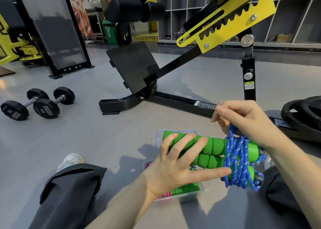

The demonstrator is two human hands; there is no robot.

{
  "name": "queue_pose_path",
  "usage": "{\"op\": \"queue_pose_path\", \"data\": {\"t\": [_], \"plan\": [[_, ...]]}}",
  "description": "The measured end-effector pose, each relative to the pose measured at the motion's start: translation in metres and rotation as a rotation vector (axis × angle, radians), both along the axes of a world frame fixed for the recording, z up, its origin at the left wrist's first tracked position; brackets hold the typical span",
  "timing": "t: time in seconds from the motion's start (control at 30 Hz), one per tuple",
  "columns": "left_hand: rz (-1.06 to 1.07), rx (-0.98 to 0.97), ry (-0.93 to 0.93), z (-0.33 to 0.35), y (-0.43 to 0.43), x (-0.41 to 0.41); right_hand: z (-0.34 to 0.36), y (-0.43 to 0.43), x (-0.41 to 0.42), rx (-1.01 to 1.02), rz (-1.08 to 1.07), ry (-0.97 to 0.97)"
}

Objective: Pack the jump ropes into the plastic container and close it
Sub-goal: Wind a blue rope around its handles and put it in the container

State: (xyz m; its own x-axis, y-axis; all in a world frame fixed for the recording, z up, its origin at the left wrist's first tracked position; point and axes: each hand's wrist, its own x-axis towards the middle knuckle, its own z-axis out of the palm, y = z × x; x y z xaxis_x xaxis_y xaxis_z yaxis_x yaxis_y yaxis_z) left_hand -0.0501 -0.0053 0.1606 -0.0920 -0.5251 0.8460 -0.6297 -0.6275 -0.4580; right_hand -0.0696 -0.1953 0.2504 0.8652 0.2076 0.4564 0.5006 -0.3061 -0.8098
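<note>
A jump rope with two green foam handles (211, 146) and a blue speckled cord (238, 161) is held above the floor. My left hand (175, 166) holds the handles side by side, fingers over the top and thumb underneath. My right hand (246, 121) pinches the blue cord, which is wound in loops around the handles' right end. Below the hands a clear plastic container (201, 192) sits on the floor between my legs, with another green-handled rope and a pink cord inside. Its clear lid (159, 136) lies just beyond, mostly hidden by the handles.
A black and yellow adjustable bench frame (173, 100) stands right behind the container. Two black dumbbells (40, 103) lie on the grey floor at left. Black weight plates (305, 114) rest at right. My legs in dark trousers flank the container on both sides.
</note>
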Motion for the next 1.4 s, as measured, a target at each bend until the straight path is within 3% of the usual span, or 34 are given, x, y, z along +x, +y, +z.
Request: {"op": "queue_pose_path", "data": {"t": [0.17, 0.3, 0.37, 0.5, 0.67, 0.87, 1.03, 1.4], "plan": [[-0.047, -0.039, 0.013, 0.0, -0.001, -0.001, -0.022, -0.01, 0.012, 0.185, 0.072, 0.23], [-0.028, -0.142, 0.051, 0.01, 0.003, 0.006, -0.072, -0.02, 0.03, 0.287, -0.001, 0.556], [0.044, -0.132, 0.058, 0.004, 0.012, 0.017, -0.099, -0.015, 0.035, 0.284, -0.147, 0.515], [0.206, -0.176, 0.124, 0.0, 0.022, 0.026, -0.099, 0.043, 0.014, 0.222, -0.125, 0.43], [0.445, -0.125, 0.182, -0.007, 0.042, 0.041, -0.096, 0.067, 0.009, 0.32, -0.117, 0.568], [0.572, -0.09, 0.204, -0.018, 0.048, 0.052, -0.084, 0.06, 0.004, 0.011, -0.075, 0.565], [0.553, -0.06, 0.267, -0.02, 0.043, 0.046, -0.057, 0.049, -0.001, -0.498, -0.117, 0.289], [0.516, -0.005, 0.496, -0.014, 0.039, 0.042, -0.045, 0.051, -0.011, -0.821, -0.025, 0.271]]}}
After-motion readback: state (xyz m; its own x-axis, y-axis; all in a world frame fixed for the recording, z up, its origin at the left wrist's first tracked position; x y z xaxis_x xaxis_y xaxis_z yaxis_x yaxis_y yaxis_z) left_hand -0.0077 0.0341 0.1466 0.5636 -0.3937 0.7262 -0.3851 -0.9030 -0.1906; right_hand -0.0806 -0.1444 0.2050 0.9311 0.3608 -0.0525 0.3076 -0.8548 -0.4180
